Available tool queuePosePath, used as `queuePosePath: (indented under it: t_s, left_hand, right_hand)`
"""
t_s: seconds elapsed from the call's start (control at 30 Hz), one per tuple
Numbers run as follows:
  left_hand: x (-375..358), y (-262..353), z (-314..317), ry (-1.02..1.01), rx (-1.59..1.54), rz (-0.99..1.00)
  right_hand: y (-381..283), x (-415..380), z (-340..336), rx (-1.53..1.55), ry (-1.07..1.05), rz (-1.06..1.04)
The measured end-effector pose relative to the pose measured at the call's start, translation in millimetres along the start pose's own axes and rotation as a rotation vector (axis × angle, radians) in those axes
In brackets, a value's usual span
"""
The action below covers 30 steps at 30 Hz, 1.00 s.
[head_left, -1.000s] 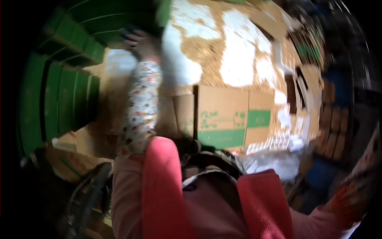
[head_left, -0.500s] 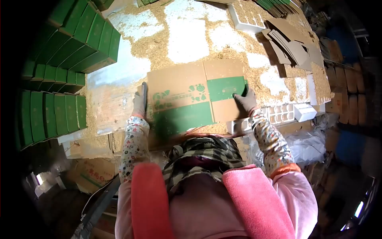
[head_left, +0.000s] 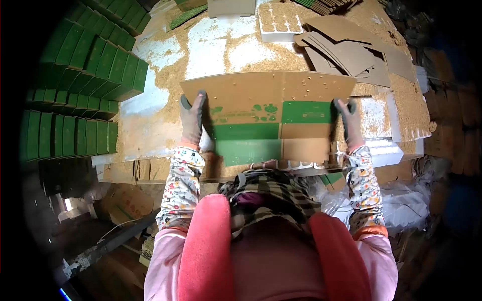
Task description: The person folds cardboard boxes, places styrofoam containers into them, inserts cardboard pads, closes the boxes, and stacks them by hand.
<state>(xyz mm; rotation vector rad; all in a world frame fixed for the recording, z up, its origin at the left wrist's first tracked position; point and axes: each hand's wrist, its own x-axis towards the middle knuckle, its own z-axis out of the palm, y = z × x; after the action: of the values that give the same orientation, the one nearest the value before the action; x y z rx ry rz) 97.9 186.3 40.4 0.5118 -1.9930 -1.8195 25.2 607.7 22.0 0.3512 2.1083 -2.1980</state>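
A brown and green cardboard sheet (head_left: pixel 251 108) is held over the front of the table, with crease lines and printed marks on its face. My left hand (head_left: pixel 193 118), in a grey glove, grips its left edge, thumb and fingers around the board. On the right edge my right hand (head_left: pixel 349 119), gloved too, holds the board in the same way. Bits of sawdust lie on the upper panels. The lower part is bent at a crease, toward my body.
Green boxes (head_left: pixel 83 95) are stacked at the left. Flat cardboard pieces (head_left: pixel 346 52) lie at the back right, beside a white tray (head_left: pixel 281 36) with sawdust. Another white tray (head_left: pixel 384 153) is near the front right edge. Sawdust covers much of the table (head_left: pixel 145 130).
The sheet has been opened wider and now sits more level. My right hand has moved right and up along with its edge. The view has shifted somewhat.
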Motion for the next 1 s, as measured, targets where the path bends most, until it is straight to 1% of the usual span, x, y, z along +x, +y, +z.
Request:
queuePosePath:
  t_s: [0.07,0.1,0.13,0.17,0.2,0.23,0.27,0.3,0.33,0.4,0.43,0.47,0.53,0.57,0.6,0.67,0.73,0.77,0.8,0.83,0.87,0.9,0.97,1.0]
  left_hand:
    - [6.6,29.4,6.0,-0.121,-0.142,0.051]
    - [10.1,33.9,6.4,-0.100,-0.118,0.157]
    - [8.9,33.6,5.2,-0.064,-0.025,0.269]
    - [8.5,29.9,3.5,-0.032,0.065,0.380]
    - [9.7,27.0,2.0,-0.035,0.064,0.367]
    - [11.1,24.0,0.6,-0.039,0.063,0.353]
    - [12.5,21.6,-0.5,-0.042,0.062,0.339]
    - [13.2,20.2,1.1,-0.054,-0.069,0.313]
    - [7.2,19.5,2.2,-0.068,-0.201,0.287]
    - [11.3,8.1,-11.3,-0.021,0.459,0.772]
    - [6.8,13.5,-8.9,-0.066,0.307,0.572]
    - [3.9,21.8,-11.9,-0.126,0.426,0.787]
    - [4.8,9.0,-16.5,-0.157,0.452,0.688]
    - [3.7,9.4,-13.5,-0.129,0.218,0.450]
    - [13.4,-15.3,-24.6,-0.039,0.621,0.802]
    - [6.9,7.9,-19.9,-0.085,0.466,0.662]
    - [7.9,0.4,-9.5,0.037,-0.291,0.112]
    - [3.0,17.4,-9.8,0.007,-0.363,0.074]
    - [-1.4,27.7,-8.0,0.042,-0.267,0.073]
    - [-12.7,24.0,-11.2,0.017,-0.276,0.040]
    - [0.2,23.1,-9.4,-0.001,-0.304,0.067]
    - [11.1,12.0,-8.8,0.067,-0.218,0.142]
    - [-4.9,23.3,-8.7,0.069,-0.251,0.044]
    - [-5.4,33.1,-8.5,0.054,-0.262,0.029]
  right_hand:
    - [-66.9,-16.2,7.0,-0.262,0.151,-0.453]
    - [-122.0,-47.0,19.9,-0.012,0.055,-0.510]
    - [-150.5,-60.7,16.5,-0.013,0.024,-0.767]
    - [-184.2,-77.1,27.9,-0.006,0.044,-1.028]
    - [-213.5,-87.6,39.3,-0.009,0.108,-1.261]
    - [-233.3,-96.1,47.8,-0.083,0.095,-1.471]
    - [-243.5,-103.9,55.7,-0.229,0.025,-1.616]
    - [-249.4,-109.8,64.6,-0.406,-0.086,-1.710]
    - [-251.0,-113.7,69.2,-0.549,-0.170,-1.766]
    - [-259.9,-117.4,72.9,-0.660,-0.242,-1.814]
    - [-263.7,-121.2,73.7,-0.684,-0.261,-1.834]
    - [-268.1,-124.4,76.8,-0.708,-0.276,-1.852]
    - [-274.6,-124.2,80.2,-0.720,-0.305,-1.866]
    - [-276.2,-124.0,80.7,-0.717,-0.315,-1.881]
    - [-278.1,-124.0,83.4,-0.725,-0.323,-1.891]
    - [-283.5,-127.1,86.8,-0.732,-0.330,-1.910]
    - [-290.4,-127.3,88.7,-0.733,-0.343,-1.937]
    - [-293.8,-126.2,88.7,-0.733,-0.344,-1.939]
    - [-294.7,-124.2,87.4,-0.731,-0.340,-1.934]
    - [-299.4,-122.1,88.5,-0.748,-0.358,-1.940]
    - [-300.9,-120.8,88.5,-0.749,-0.373,-1.962]
    - [-299.4,-120.9,88.4,-0.748,-0.372,-1.972]
    - [-304.4,-119.3,87.8,-0.744,-0.393,-1.951]
    - [-306.3,-119.1,90.7,-0.752,-0.392,-1.953]
